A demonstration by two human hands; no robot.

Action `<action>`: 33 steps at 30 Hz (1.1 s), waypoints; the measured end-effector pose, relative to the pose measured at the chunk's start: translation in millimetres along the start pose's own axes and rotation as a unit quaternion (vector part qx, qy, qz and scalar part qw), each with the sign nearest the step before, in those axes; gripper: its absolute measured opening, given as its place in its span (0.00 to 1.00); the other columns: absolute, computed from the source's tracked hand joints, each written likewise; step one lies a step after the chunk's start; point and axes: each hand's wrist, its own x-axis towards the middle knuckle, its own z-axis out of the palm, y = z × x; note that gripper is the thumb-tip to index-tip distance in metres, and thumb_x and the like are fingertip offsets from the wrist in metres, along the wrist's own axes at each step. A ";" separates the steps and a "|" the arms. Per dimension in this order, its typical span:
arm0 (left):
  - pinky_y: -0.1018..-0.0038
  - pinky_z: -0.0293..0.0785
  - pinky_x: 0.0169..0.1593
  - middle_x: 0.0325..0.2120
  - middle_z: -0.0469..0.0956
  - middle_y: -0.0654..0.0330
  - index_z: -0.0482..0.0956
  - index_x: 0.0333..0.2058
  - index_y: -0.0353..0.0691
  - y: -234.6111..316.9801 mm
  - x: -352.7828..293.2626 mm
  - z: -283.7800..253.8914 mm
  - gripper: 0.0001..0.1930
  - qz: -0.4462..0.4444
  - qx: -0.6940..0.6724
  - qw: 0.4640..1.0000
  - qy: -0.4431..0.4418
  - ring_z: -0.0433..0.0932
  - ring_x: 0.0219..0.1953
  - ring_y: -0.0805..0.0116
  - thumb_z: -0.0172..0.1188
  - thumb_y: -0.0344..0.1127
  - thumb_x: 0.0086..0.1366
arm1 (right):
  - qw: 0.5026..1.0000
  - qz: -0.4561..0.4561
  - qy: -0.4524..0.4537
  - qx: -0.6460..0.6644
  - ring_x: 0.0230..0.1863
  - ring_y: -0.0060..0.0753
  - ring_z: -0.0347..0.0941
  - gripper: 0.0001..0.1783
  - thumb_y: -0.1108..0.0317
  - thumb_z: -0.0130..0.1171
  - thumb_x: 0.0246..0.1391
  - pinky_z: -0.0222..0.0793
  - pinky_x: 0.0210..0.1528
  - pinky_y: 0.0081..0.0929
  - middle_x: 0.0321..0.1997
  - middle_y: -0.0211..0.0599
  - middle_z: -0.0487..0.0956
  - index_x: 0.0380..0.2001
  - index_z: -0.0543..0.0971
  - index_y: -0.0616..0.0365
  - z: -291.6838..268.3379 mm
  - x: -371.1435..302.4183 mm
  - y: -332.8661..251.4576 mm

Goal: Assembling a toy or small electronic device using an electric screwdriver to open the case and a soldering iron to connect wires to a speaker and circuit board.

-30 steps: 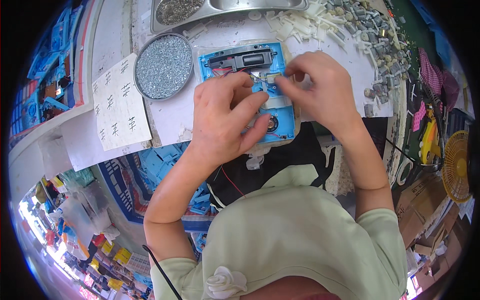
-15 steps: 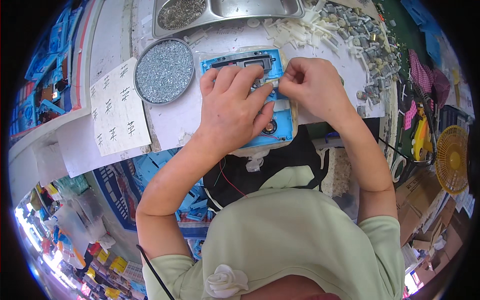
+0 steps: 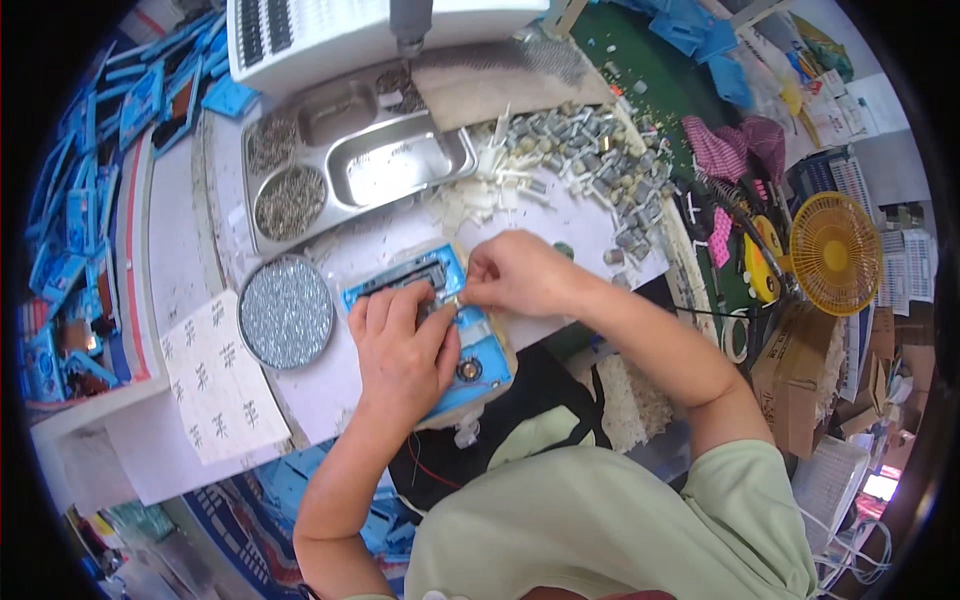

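Left hand (image 3: 403,352) laid flat over the near half of a blue device (image 3: 455,330) at the near edge of the table (image 3: 330,390), fingers loosely curled and pressing down on it – steadying rather than clenched. Right hand (image 3: 515,274) pinched shut at the fingertips on a small part (image 3: 455,299) right at the device's middle, too small to tell what kind; thumb and forefinger together, other fingers folded. Both hands touching at the fingertips. Just left of the device, a round tin of tiny silvery pieces (image 3: 285,311); farther off, a steel compartment tray (image 3: 350,165). To the far right – a heap of small grey components (image 3: 590,150). Well right, a yellow fan (image 3: 833,254)
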 end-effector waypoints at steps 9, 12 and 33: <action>0.63 0.72 0.39 0.36 0.77 0.58 0.80 0.33 0.42 -7.7 17.7 -6.7 0.12 0.006 -0.052 0.998 -0.037 0.76 0.37 0.55 0.71 0.26 0.48 | 0.977 -0.023 0.007 0.211 0.27 0.23 0.79 0.10 0.65 0.68 0.58 0.76 0.30 0.24 0.30 0.31 0.84 0.39 0.84 0.59 -70.8 4.3 24.1; 0.64 0.71 0.37 0.34 0.77 0.60 0.81 0.33 0.44 -10.1 22.4 -12.1 0.11 0.010 -0.031 0.999 -0.039 0.75 0.34 0.58 0.70 0.27 0.49 | 0.945 -0.030 0.287 0.156 0.25 0.20 0.78 0.12 0.61 0.64 0.63 0.73 0.24 0.20 0.27 0.31 0.82 0.36 0.84 0.60 -182.9 56.1 68.5; 0.57 0.75 0.46 0.44 0.72 0.49 0.78 0.44 0.43 -13.0 47.8 -22.8 0.24 -0.175 -0.030 0.973 -0.147 0.76 0.44 0.43 0.74 0.28 0.45 | 0.779 0.143 0.295 -0.534 0.59 0.62 0.74 0.19 0.64 0.51 0.63 0.71 0.56 0.54 0.56 0.52 0.79 0.57 0.72 0.52 -408.7 253.1 308.0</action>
